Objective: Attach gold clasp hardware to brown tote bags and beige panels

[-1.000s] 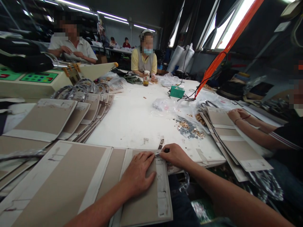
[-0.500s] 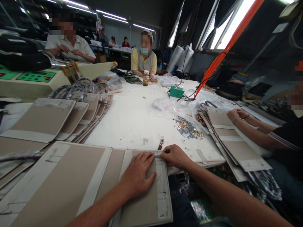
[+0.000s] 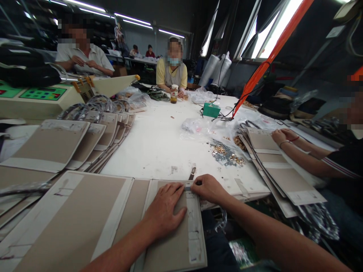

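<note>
My left hand (image 3: 166, 209) lies flat, fingers spread, on a beige panel (image 3: 172, 245) with a white strip along its right side, at the table's near edge. My right hand (image 3: 208, 187) is curled at the panel's top right corner, its fingers pinched on a small dark metal piece (image 3: 188, 187) pressed against the white strip. A small metal tool (image 3: 192, 173) lies on the table just beyond my fingers. More beige panels (image 3: 70, 215) overlap to the left of the one I press on.
Fanned stacks of panels (image 3: 93, 139) fill the left. A heap of gold and silver fittings (image 3: 227, 154) and plastic bags (image 3: 198, 126) sit mid-table. A co-worker's arms (image 3: 300, 149) rest on panels at right. Two people sit at the far end, beside a green box (image 3: 211, 110).
Both hands have stayed on the panel; my right hand has shifted very slightly at the corner. The co-worker's hands at right have moved a little.
</note>
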Tool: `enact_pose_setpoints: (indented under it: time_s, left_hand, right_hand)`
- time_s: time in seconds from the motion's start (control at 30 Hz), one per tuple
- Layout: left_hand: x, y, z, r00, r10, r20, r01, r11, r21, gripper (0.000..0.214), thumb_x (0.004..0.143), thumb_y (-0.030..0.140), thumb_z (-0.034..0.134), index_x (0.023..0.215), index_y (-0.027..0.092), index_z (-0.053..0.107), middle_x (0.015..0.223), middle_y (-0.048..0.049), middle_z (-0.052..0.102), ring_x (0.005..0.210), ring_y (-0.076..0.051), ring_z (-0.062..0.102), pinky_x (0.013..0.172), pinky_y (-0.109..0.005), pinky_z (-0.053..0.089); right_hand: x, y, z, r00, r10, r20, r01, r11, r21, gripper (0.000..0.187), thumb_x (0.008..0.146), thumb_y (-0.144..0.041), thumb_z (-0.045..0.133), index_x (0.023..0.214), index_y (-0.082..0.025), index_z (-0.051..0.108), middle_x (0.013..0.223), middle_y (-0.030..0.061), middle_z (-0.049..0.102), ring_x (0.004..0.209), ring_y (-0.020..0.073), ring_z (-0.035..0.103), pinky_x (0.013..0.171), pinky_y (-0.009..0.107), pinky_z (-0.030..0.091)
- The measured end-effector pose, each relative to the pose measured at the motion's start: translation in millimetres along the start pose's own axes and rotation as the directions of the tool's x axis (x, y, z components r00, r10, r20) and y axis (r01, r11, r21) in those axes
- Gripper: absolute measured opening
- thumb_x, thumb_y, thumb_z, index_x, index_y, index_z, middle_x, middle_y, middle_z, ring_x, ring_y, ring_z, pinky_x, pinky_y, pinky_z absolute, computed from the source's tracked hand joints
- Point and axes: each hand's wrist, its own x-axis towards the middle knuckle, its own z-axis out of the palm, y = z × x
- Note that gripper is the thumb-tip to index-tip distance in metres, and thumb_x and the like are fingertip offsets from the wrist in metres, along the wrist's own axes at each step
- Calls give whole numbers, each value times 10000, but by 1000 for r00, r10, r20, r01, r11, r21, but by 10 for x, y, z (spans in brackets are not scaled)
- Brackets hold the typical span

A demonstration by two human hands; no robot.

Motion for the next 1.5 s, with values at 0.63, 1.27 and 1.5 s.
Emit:
enact_pose_setpoints:
  time_s: [0.63,1.27,1.5]
  left_hand:
    - [3,-117,74,996,40,-74,-36,998,46,621,903,355,645,1486,204,494,1499,-112,560,1373,-320,499,1178,-546,426]
    - [36,-46,5,1000,4,-13,-4,999,-35,625,915,403,650,1490,223,482,1503,-94,551,1374,-301,473,1192,-520,381]
    - [41,-1,-14,1000,-7,4,7,999,-41,633,912,393,657,1492,222,472,1505,-94,540,1375,-295,462,1192,-519,367]
  right_hand:
    - [-112,6,74,968,-227,-106,195,949,-249,180,875,-308,609,957,-290,767,916,-1,796,855,182,713,723,259,415]
    - [900,1258,-905,904,248,-347,-353,892,-283,390,901,-411,621,1243,-283,759,1189,116,759,1038,303,688,787,340,464]
    - [611,985,-1015,919,162,-359,-246,947,-204,311,903,-375,579,1021,-192,803,902,83,776,837,222,683,702,283,445]
